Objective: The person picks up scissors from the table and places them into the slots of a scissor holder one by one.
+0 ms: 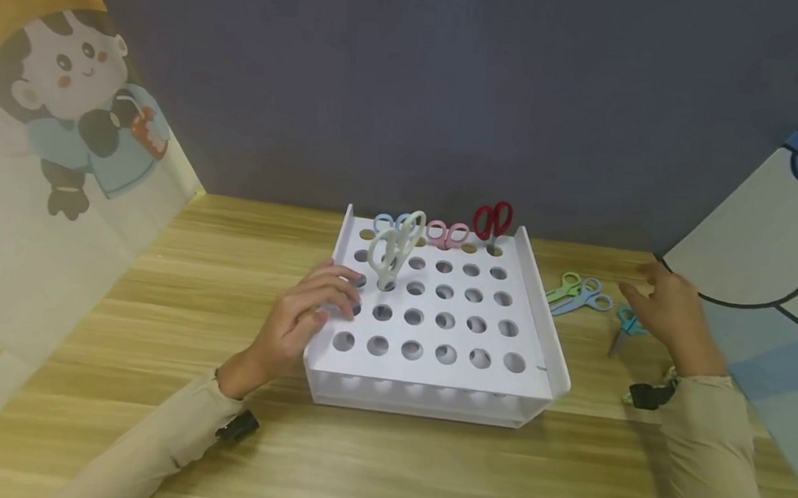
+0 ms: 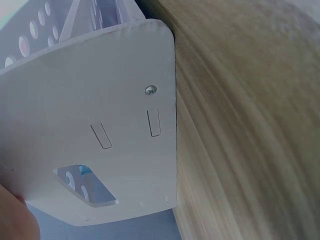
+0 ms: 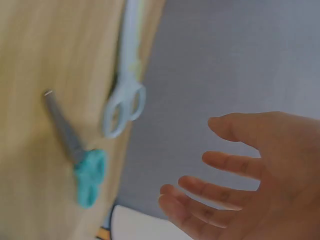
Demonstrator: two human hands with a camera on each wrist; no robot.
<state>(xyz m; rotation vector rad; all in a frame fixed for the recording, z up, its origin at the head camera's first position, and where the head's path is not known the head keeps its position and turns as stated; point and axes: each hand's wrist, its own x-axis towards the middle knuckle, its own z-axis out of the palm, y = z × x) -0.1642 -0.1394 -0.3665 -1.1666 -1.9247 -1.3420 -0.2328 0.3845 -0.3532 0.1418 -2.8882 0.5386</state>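
My left hand [image 1: 299, 304] grips the left side wall of a white rack [image 1: 426, 372] with rows of round holes, its fingertips over the top panel. In the rack's holes stand white-handled scissors [image 1: 390, 254], tilted, and, along the back, dark red-handled scissors [image 1: 483, 224], pink-handled scissors [image 1: 444, 241] and light blue-handled ones. My right hand [image 1: 672, 315] hovers with spread, relaxed fingers right by teal-handled scissors [image 1: 631, 322]. Nothing is in that hand. The right wrist view shows the teal scissors [image 3: 90, 175] lying apart from the fingers.
To the right of the rack, light blue scissors [image 1: 584, 297] and green scissors [image 1: 564, 288] lie overlapping on the wooden table [image 1: 233, 269]. A dark grey panel [image 1: 450, 92] rises behind the table, with printed walls on both sides.
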